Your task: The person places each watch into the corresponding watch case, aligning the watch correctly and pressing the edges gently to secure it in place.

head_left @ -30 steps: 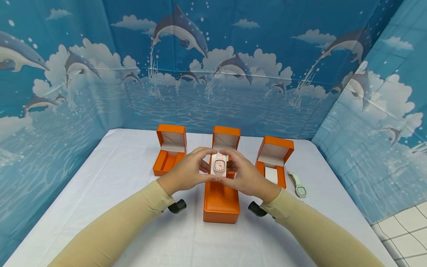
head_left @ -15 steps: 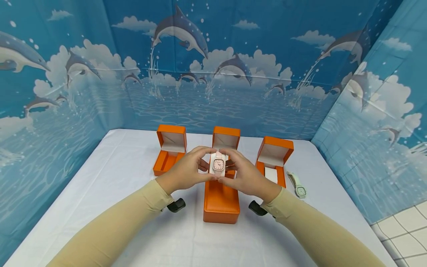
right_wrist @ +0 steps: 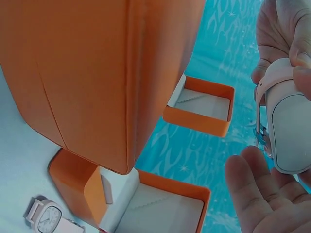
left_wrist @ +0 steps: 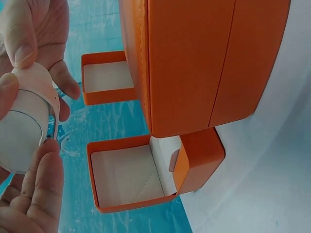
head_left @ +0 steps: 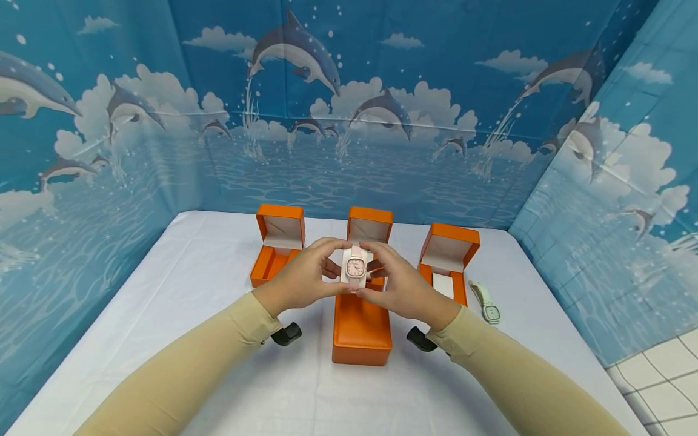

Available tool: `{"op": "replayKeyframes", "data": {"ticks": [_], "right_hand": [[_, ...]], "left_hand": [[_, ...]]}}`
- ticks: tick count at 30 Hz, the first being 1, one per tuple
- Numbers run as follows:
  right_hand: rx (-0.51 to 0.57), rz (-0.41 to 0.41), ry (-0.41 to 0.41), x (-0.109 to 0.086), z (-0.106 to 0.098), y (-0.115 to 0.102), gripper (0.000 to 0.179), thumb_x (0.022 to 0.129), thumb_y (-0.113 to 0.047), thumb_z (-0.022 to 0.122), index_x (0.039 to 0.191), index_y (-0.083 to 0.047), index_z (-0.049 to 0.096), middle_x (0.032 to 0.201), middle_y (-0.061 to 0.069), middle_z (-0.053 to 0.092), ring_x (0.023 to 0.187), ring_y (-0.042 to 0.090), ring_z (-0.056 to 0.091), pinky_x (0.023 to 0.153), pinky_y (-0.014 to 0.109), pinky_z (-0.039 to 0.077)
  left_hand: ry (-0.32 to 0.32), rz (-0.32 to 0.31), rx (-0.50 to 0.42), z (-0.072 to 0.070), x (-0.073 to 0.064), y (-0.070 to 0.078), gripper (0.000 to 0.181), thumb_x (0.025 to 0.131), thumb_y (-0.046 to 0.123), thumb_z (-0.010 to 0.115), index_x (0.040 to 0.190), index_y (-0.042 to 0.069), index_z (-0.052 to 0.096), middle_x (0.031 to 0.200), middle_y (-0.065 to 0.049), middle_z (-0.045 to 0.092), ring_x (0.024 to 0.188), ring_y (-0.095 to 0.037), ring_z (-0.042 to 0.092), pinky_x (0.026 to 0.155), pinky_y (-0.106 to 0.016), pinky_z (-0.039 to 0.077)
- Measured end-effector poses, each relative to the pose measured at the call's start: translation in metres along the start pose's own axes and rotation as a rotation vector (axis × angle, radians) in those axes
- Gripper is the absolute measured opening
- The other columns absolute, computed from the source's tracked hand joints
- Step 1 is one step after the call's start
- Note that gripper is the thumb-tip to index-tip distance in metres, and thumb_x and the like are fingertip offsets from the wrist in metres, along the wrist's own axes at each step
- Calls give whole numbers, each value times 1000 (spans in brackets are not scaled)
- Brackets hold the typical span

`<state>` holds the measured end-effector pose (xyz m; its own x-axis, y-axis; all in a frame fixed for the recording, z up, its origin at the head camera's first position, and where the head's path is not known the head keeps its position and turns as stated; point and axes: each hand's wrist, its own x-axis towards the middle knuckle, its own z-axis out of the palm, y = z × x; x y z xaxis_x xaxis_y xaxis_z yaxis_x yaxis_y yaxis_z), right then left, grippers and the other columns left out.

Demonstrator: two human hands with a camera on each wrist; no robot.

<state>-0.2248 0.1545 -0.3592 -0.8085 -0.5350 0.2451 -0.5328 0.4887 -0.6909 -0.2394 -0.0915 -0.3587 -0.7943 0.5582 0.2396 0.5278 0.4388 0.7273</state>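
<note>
Up above the front box [head_left: 362,336], the left hand [head_left: 302,274] and right hand [head_left: 406,284] both pinched the pink watch [head_left: 356,267] and its cushion [left_wrist: 19,141], which uneven fingertip pressure could easily have tipped loose!

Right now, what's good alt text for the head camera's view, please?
Fingers of a person's left hand and right hand hold a pink watch on a white cushion. On the white table, three open orange boxes stand farther back than a closed orange box, and a pale green watch lies at right.
</note>
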Motion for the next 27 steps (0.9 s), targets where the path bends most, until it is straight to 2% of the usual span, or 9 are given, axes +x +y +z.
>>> {"op": "replayKeyframes", "data": {"ticks": [8,19,27], "right_hand": [[-64,14,-2,2,-2,-3,86,92,-17,83,162,-13,34,158,7,46,121,24,66,101,39,60],[-175,42,-7,7,-3,-9,85,91,-29,85,160,-14,39,153,5,52,122,29,65,105,48,57],[-233,23,-25,13,-2,-19,79,90,-35,85,156,-14,46,148,3,58,120,24,66,104,48,57]], "left_hand": [[-3,-14,4,-6,-1,0,76,90,28,86,155,17,49,152,-1,51,102,-11,73,93,-30,62],[-9,-18,-26,-14,-5,-4,78,89,26,87,156,17,48,152,-2,51,102,-11,73,94,-33,62],[-28,-27,-49,-22,-10,-6,77,89,25,87,156,19,48,154,-2,50,106,-12,72,98,-35,61]]}}
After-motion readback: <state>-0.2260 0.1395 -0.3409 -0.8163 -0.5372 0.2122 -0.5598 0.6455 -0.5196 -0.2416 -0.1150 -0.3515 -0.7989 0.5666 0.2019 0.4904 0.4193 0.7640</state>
